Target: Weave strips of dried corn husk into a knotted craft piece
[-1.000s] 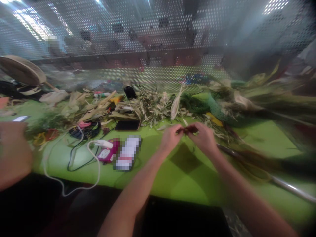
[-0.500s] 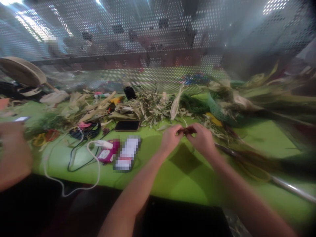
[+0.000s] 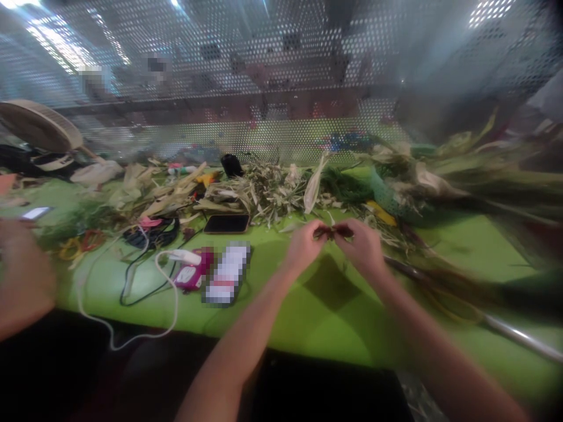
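My left hand [image 3: 307, 245] and my right hand [image 3: 359, 245] meet fingertip to fingertip above the green table [image 3: 303, 334]. Both are closed in a pinch on a small dark brownish piece [image 3: 330, 233], mostly hidden by the fingers and too blurred to name. A thin pale strand [image 3: 331, 217] sticks up from between the fingertips. Beyond my hands stands a pale dried corn husk [image 3: 313, 190], leaning against a heap of dry plant scraps [image 3: 268, 190].
Left of my arms lie a phone with a lit screen [image 3: 227, 274], a dark phone [image 3: 226, 223], a magenta power block [image 3: 193, 272] and a white cable [image 3: 176, 305]. A metal rod [image 3: 519, 337] and a green basket [image 3: 385, 187] lie right. Another person's arm [image 3: 24, 278] enters at left.
The fingers of both my hands have shifted slightly around the small piece. The other person's hand at left has moved a little, showing more of a phone there.
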The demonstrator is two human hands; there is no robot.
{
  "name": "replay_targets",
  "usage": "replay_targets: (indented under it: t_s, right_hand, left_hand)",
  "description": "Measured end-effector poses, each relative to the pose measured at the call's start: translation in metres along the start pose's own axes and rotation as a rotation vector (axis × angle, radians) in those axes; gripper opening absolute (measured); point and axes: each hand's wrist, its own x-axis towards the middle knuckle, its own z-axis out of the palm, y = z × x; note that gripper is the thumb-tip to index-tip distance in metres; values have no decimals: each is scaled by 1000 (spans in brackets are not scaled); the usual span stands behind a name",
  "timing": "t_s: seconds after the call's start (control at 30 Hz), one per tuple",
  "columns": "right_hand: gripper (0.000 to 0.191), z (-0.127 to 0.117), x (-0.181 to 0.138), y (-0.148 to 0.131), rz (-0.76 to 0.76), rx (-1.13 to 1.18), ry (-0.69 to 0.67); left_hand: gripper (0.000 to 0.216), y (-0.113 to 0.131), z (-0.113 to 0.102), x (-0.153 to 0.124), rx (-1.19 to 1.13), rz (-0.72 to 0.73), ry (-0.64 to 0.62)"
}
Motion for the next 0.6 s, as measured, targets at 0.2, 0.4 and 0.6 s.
replay_targets:
  t_s: [0.2,0.4,0.6]
  right_hand:
    - [21,0,2,4,66,190,-60]
    - [22,-1,4,7,62,189,-66]
    - [27,-5,5,2,14,91,-103]
  left_hand:
    - [8,-3,0,3,-140,-62,29]
    - [7,-3,-2,4,-216,-131,21]
    - [8,-5,-2,4,-239,-124,9]
